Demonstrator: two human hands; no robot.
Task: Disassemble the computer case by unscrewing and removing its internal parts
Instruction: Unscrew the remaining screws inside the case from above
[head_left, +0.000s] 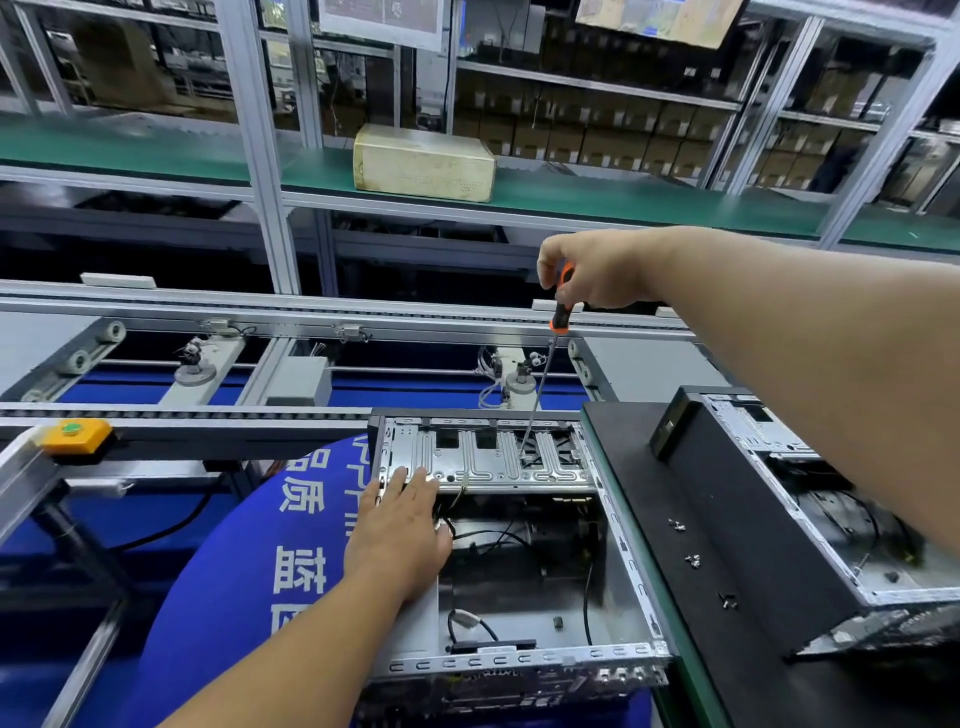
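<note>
Flat left hand (400, 530) steadies the case (618, 540); right hand (597, 273) grips the screwdriver (543, 384), whose long tilted shaft may slip off the screw

case (618, 530): open metal computer chassis, lid off, lying flat; silver rim with slots, black front end far from the viewer.
drive cage (488, 457): silver ribbed plate across the far end of the case, with cut-outs and screw holes.
cables (485, 535): thin black wires loose on the case floor, nearer than the drive cage.
screwdriver (561, 312): orange-and-black handle, long thin steel shaft, tilted; tip down in a cut-out at the right part of the drive cage.
screws (691, 560): small loose clusters just right of the case.
</note>
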